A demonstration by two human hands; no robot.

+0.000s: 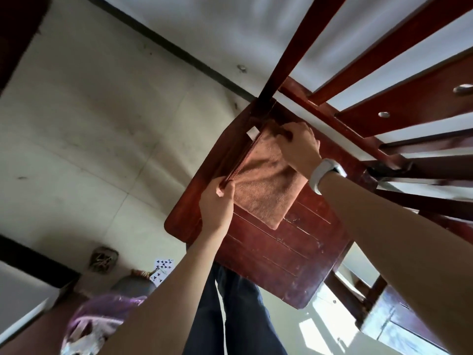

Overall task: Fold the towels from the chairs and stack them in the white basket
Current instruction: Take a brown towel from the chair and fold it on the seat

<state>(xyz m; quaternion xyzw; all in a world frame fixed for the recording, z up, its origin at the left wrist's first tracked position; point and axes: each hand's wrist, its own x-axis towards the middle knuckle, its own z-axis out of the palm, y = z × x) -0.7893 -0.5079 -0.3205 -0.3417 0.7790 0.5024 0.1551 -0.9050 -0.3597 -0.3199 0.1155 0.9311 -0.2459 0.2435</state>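
Note:
A pinkish-orange towel (266,183) lies folded on the seat of a dark red wooden chair (281,257). My left hand (217,203) pinches the towel's near-left corner along its folded edge. At the far corner, close to the chair's back post, my right hand (299,147) presses down and grips the cloth; a white band sits on that wrist. A small white label sticks out at the towel's far edge. The white basket is not in view.
The chair's slatted back (384,80) rises at the upper right. A second wooden chair (399,319) stands at the lower right. On the tiled floor at lower left lie a purple plastic bag (102,319), a playing card (163,267) and a dark round object.

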